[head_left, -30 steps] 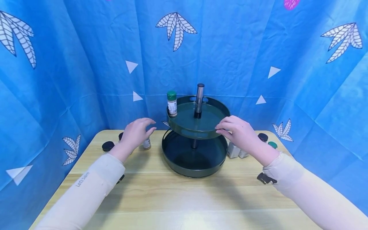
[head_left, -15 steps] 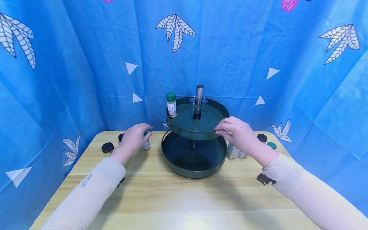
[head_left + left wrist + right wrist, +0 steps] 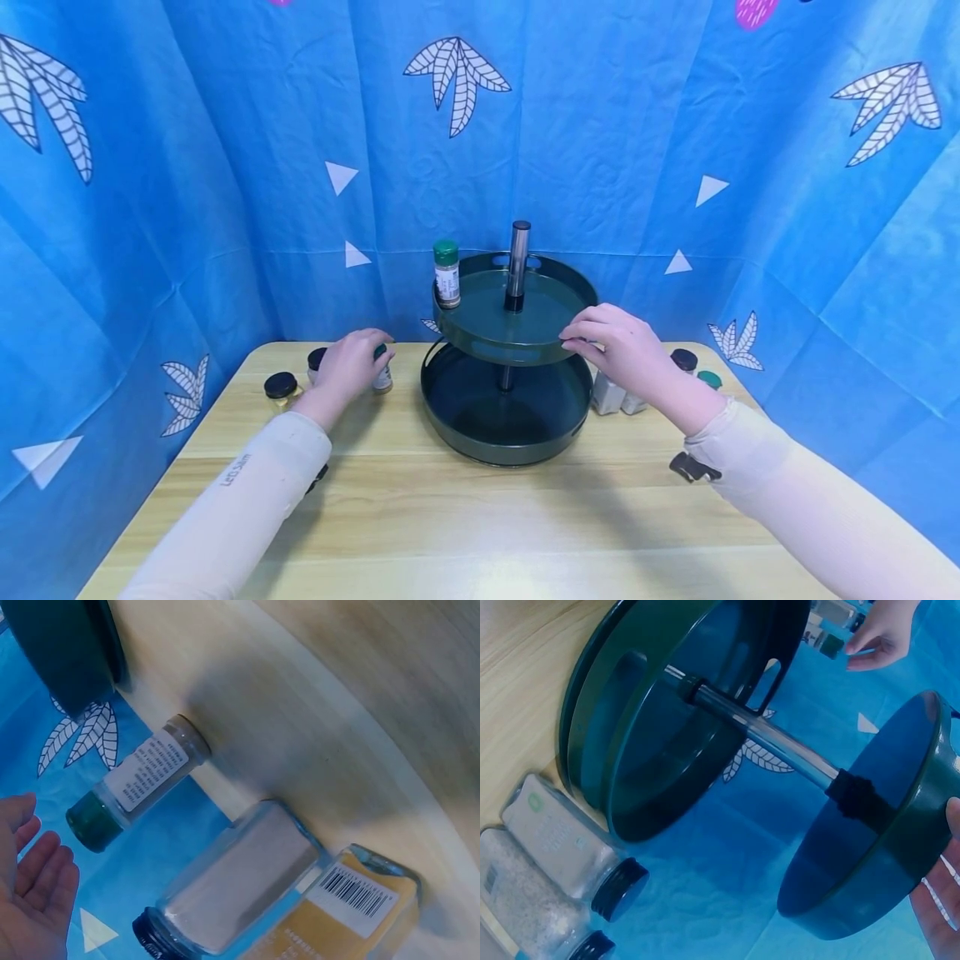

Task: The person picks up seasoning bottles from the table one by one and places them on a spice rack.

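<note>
My left hand (image 3: 348, 367) hovers at the green cap of a spice bottle (image 3: 150, 776) standing on the table's left side; in the left wrist view a small gap separates fingers and cap. A dark green two-tier round tray (image 3: 547, 300) with a metal centre post stands in the middle. My right hand (image 3: 618, 342) holds its upper tier's rim at the front right, thumb and fingers at the edge. On the upper tier, by its left rim, another green-capped spice bottle (image 3: 447, 279) stands upright. The lower tier (image 3: 495, 452) holds nothing visible.
Black-capped jars (image 3: 282, 386) stand left of my left hand, partly behind the forearm. To the tray's right are clear jars (image 3: 240, 877) of the same sort, pale-filled jars (image 3: 562, 832) and a green cap (image 3: 708, 380). A blue curtain (image 3: 435, 183) surrounds the wooden table (image 3: 450, 525).
My left hand has lowered and come in close to the green-capped bottle on the table. My right hand has stayed at the upper tier's rim, and the tray has not turned.
</note>
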The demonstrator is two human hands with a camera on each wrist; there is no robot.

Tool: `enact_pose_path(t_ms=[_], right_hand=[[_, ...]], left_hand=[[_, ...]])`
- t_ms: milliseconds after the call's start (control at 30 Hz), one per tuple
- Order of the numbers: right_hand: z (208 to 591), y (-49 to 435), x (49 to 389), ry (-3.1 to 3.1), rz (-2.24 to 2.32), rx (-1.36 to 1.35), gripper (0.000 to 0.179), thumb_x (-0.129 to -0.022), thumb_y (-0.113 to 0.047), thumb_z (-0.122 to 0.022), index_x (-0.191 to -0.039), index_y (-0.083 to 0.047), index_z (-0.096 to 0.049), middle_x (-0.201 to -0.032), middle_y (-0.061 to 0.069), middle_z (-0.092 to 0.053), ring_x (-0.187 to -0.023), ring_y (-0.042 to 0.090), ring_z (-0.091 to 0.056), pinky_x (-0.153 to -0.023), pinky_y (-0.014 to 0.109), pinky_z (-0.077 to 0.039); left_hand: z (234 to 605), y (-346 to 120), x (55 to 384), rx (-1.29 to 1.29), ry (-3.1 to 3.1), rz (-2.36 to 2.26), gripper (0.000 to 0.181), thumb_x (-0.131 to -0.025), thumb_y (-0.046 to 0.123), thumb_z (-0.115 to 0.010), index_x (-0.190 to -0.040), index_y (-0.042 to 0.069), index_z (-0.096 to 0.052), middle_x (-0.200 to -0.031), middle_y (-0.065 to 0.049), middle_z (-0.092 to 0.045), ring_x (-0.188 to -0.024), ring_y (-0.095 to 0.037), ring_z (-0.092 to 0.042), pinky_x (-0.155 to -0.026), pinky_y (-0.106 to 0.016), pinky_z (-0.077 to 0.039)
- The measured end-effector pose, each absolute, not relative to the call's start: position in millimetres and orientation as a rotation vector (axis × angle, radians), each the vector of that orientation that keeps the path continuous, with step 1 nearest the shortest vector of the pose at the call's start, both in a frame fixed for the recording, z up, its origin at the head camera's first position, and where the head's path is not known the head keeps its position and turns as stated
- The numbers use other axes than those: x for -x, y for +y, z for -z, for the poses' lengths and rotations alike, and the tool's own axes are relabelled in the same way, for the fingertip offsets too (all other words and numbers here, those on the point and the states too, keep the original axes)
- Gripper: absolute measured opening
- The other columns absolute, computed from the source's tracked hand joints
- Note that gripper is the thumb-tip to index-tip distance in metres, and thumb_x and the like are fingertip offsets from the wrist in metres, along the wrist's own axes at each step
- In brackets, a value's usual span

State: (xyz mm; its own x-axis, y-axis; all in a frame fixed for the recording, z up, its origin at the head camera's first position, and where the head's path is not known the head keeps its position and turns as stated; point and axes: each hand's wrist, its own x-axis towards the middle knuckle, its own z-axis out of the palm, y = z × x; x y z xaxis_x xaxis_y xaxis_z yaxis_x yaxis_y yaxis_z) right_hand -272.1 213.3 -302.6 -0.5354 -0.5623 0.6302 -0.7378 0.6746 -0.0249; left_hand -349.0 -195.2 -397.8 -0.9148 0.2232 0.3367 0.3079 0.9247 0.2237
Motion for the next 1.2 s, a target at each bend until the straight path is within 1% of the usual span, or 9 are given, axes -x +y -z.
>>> enact_pose_path(t_ms=[567, 1200], right_hand=[[305, 213, 273, -2.277, -0.402, -0.997, 0.021, -0.078, -0.007, -0.084, -0.097, -0.012, -0.078, -0.094, 0.001, -0.072, -0.090, 0.020, -0.064, -0.072, 0.035, -0.058], [307, 214, 275, -2.255, -0.418, -1.005, 0.022, -0.078, -0.007, -0.085, -0.098, -0.011, -0.078, -0.094, 0.002, -0.072, -0.091, 0.021, -0.064, -0.074, 0.036, -0.058]], left_hand=[[406, -203, 356, 0.301, -2.814, 0.480, 0.029, -0.098, 0.022, -0.066, -0.124, 0.007, -0.068, -0.133, -0.014, -0.062, -0.125, -0.036, -0.055, -0.103, -0.055, -0.045], [415, -203, 361, 0.325, -2.826, 0.494, 0.035, -0.097, 0.017, -0.067, -0.129, 0.002, -0.064, -0.135, -0.019, -0.060, -0.127, -0.039, -0.054, -0.106, -0.055, -0.043]])
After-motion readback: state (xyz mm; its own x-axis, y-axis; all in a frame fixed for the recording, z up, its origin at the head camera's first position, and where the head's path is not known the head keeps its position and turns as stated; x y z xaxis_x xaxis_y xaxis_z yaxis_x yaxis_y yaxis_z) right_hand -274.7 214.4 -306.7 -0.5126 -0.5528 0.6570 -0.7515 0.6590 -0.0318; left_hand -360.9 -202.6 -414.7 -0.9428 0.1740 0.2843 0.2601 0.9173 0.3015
